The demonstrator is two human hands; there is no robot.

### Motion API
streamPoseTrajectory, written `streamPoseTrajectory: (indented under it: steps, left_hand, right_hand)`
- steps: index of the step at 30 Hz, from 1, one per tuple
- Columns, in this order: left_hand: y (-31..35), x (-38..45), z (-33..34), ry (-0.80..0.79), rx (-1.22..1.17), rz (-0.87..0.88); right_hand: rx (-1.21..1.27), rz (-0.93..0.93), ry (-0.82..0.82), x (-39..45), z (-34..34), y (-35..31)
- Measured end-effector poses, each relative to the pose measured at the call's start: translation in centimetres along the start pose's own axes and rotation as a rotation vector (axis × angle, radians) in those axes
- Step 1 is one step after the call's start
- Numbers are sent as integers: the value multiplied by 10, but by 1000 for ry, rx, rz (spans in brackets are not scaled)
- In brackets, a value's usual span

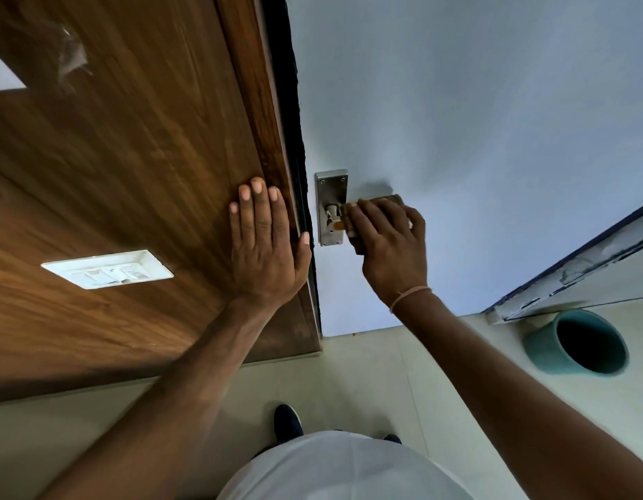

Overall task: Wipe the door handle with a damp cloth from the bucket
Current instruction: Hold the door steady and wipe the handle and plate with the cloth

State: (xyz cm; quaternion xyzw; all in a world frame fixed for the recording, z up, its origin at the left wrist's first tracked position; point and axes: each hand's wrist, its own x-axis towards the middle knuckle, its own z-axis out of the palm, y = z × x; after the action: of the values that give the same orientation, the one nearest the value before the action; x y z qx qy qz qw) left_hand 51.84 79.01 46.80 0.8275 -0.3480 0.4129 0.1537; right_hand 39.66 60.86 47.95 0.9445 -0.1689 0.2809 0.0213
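**Right hand closed around cloth on door handle; left hand flat on wood panel**

The door handle [333, 214] is mounted on a steel backplate [331, 207] fixed to the pale blue door [475, 138], close to the door's left edge. Only the handle's neck, where it leaves the backplate, is visible; the lever itself is covered.

The right hand [388, 243] is wrapped over the lever from the right. Its fingers [363, 218] curl closed around the cloth [392, 199], which in turn wraps the lever. The cloth shows as a dark edge above the knuckles and a pale scrap just below the fingertips. The fingertips end just beside the handle's neck, near the backplate. A thin thread band [410, 295] sits on the right wrist.

The left hand [267, 247] lies open and flat against the brown wood panel [132, 157] to the left of the door. Its fingers [257, 200] are extended and point upward, holding nothing. The thumb rests at the dark gap between panel and door, just beside the backplate but not touching it.

A white switch plate [107, 269] is set in the wood panel, well to the left of the left hand.

A teal bucket [543, 350] stands on the pale floor [403, 373] at lower right, well apart from the handle. Whether it holds water cannot be determined. One dark shoe [287, 422] is visible on the floor below the arms.
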Motion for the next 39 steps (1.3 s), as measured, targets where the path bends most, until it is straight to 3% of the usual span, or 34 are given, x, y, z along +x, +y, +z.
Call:
streamPoseTrajectory:
  steps: [4,10,15,19,22,27,32,34,36,39]
  left_hand:
    - [0,0,1,31,21,1]
    - [0,0,2,39,34,-5]
    - [-1,-2,0,22,43,0]
    - [1,-1,-1,6,44,4]
    - [0,-1,-3,5,35,5]
    - [3,-1,-3,9,52,14]
    - [4,-1,-4,0,73,-3]
    - [3,-1,-4,4,80,0]
    - [4,-1,-4,6,89,-4]
    - [9,0,-3,-1,87,-16]
  right_hand:
    - [-2,152,38,-8,-6,9]
    - [44,3,-17,-6,-4,-27]
    - [44,128,34,-13,-5,-8]
    - [66,-26,4,-6,-4,-33]
    - [107,-116,3,-5,2,-10]
    - [99,77,53,-10,-1,11]
    - [173,-178,-15,-8,2,-6]
    - [198,-104,20,-11,3,15]
    - [205,94,49,-14,1,29]
    - [231,240,59,-9,-4,8]
